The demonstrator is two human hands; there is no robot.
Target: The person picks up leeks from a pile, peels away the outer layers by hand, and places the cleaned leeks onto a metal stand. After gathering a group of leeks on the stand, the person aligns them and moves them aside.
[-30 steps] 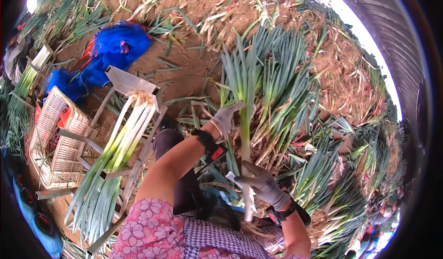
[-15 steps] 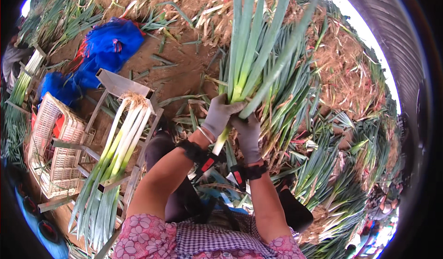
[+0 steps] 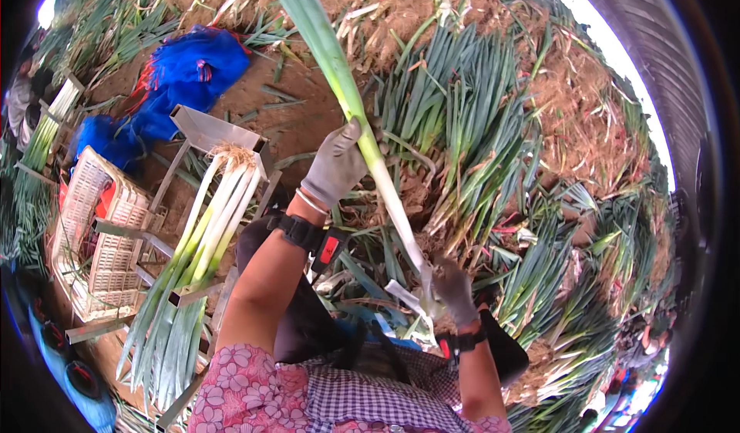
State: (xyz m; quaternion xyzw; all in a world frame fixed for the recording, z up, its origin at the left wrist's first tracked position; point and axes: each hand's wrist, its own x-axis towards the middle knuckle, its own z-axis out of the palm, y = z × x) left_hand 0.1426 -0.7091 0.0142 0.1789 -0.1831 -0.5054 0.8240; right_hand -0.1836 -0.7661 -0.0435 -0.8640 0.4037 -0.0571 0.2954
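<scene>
A long green onion [image 3: 385, 188] slants across the middle, green leaves toward the top and the white root end low, near my right hand. My left hand [image 3: 337, 165], in a grey glove, is closed around it where the green turns pale. Beside the root end my gloved right hand [image 3: 455, 290] is curled and blurred; what its fingers hold cannot be made out. A pale strip [image 3: 408, 298] hangs next to it. On the left, a bundle of cleaned green onions [image 3: 220, 217] lies on a metal rack [image 3: 223, 134], roots against its far plate.
Heaps of green onions [image 3: 470, 101] lie ahead and to the right on soil strewn with leaves. A cream plastic crate [image 3: 116, 267] stands left of the rack, with a blue net [image 3: 196, 70] beyond. More onions rest on another rack [image 3: 46, 136] at far left.
My right hand has moved down and right to the root end. The onion now tilts left at the top, with fewer leaves showing. My left hand has moved slightly up and left, still holding it.
</scene>
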